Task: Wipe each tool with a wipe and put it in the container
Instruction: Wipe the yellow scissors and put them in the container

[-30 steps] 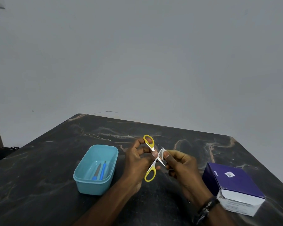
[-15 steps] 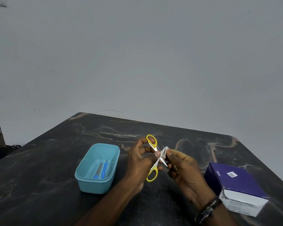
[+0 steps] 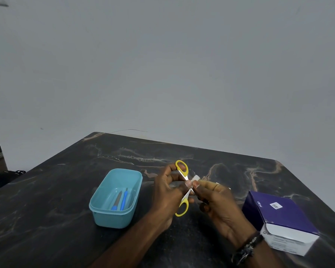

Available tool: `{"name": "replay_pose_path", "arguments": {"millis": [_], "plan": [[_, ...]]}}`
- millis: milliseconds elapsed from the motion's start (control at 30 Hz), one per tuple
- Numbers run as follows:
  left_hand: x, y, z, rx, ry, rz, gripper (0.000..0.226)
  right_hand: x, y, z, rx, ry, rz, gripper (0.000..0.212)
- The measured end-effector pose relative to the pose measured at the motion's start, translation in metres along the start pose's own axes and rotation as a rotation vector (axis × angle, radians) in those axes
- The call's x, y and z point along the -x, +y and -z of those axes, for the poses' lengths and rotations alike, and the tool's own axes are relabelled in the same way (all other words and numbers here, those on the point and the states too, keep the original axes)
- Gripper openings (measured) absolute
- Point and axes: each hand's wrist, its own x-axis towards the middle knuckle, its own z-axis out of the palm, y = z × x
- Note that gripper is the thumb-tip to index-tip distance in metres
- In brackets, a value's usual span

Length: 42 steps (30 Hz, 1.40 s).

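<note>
Your left hand (image 3: 165, 192) grasps yellow-handled scissors (image 3: 182, 187); right hand (image 3: 217, 202) pinches wipe (image 3: 195, 178) around blades. Two blue-handled tools (image 3: 120, 201) already in teal container (image 3: 112, 217); scissors not yet in.

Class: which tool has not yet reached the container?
The yellow-handled scissors, held in both hands above the table; the two blue-handled tools already lie inside the teal container.

left hand (image 3: 167, 192): forearm enters from 6 o'clock, fingers curled round the scissors (image 3: 182, 187), thumb tip near the pivot | right hand (image 3: 219, 206): forearm enters from 5 o'clock (dark bracelet at the wrist), thumb and forefinger pinch the wipe (image 3: 195, 178) | hands: fingertips nearly touching, raised above the table
</note>
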Motion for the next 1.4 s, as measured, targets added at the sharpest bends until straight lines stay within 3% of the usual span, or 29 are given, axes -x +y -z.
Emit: {"name": "replay_pose_path", "arguments": {"millis": [200, 467, 667, 867, 1067, 1233, 1400], "plan": [[0.002, 0.003, -0.002, -0.018, -0.023, -0.004, 0.031, -0.002, -0.004, 0.005, -0.080, 0.060, 0.044, 0.019], [0.002, 0.004, 0.001, -0.037, 0.018, 0.007, 0.031, -0.004, 0.005, 0.003, 0.012, 0.023, 0.014, 0.020], [0.003, 0.007, -0.002, -0.036, 0.028, 0.012, 0.031, -0.004, -0.001, 0.005, -0.065, 0.124, 0.030, 0.017], [0.001, 0.006, 0.000, -0.036, 0.068, 0.016, 0.033, 0.000, 0.005, -0.004, -0.007, 0.029, 0.016, 0.019], [0.003, 0.007, -0.003, -0.037, 0.040, 0.015, 0.031, -0.004, 0.003, 0.001, -0.059, 0.125, 0.029, 0.021], [0.002, 0.007, 0.000, -0.023, 0.051, 0.015, 0.033, -0.001, 0.004, -0.002, -0.012, 0.042, 0.010, 0.023], [0.003, 0.008, -0.002, -0.024, 0.035, 0.014, 0.032, -0.001, 0.002, -0.001, -0.032, 0.071, 0.028, 0.022]]}}
